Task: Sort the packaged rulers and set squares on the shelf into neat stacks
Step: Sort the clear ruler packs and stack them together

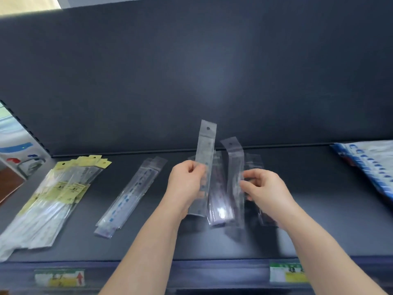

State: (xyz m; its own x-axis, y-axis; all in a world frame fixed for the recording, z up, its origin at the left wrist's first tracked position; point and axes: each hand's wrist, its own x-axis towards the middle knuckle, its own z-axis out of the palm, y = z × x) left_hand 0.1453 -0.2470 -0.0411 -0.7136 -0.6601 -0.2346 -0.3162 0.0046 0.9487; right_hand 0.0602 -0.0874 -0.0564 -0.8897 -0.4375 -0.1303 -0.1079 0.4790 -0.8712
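Left hand (187, 179) is pinching a clear packaged ruler (206, 145) by its left edge, thumb in front and fingers curled behind. The long axis is standing near vertical, hang-hole end pointing up and lower end hanging just above the shelf (148, 241).

Right hand (263, 186) is gripping a second clear packet (235, 167) at mid-length with curled fingertips. Its long axis is also running upright, with the top leaning slightly left, hole end up and lower end reaching down toward the shelf front.

Both forearms are reaching in from the bottom edge, converging toward centre, wrists roughly level.

Between and behind the two held packets, a loose pile (219, 207) of clear sleeves is lying on the shelf, long axes running front to back.

A yellow-headed stack (63, 188) is lying at far left, headers pointing to the back right. A blue-marked stack (131, 192) is lying beside it at the same slant. Blue-and-white packets (370, 165) are resting at far right. Motion blur is hiding the printed detail.
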